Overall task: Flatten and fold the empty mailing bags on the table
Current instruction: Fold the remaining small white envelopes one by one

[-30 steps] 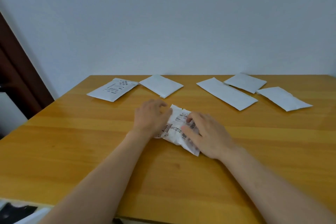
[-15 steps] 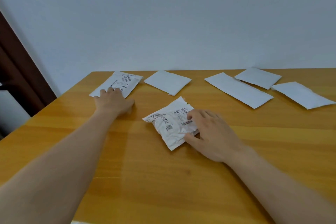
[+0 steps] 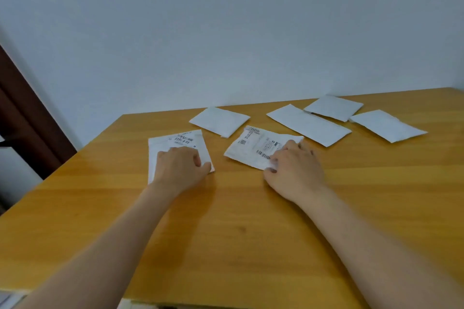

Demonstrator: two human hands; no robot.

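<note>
A white mailing bag with a printed label (image 3: 175, 142) lies flat at the left of the wooden table (image 3: 226, 221). My left hand (image 3: 179, 167) sits on its near half, fingers curled and thumb by its right corner, gripping it. A crumpled, folded bag with labels (image 3: 253, 145) lies just to the right. My right hand (image 3: 293, 169) presses on that bag's near right part with fingers spread, the thumb at its near edge.
Several plain white bags lie along the far side: a square one (image 3: 219, 120), a long one (image 3: 307, 124), one behind it (image 3: 332, 108), one at the right (image 3: 386, 125). A dark door frame (image 3: 27, 120) stands left of the table.
My left hand has pulled the labelled bag from the far left corner toward me. My right hand has pushed the crumpled bag away and to the right.
</note>
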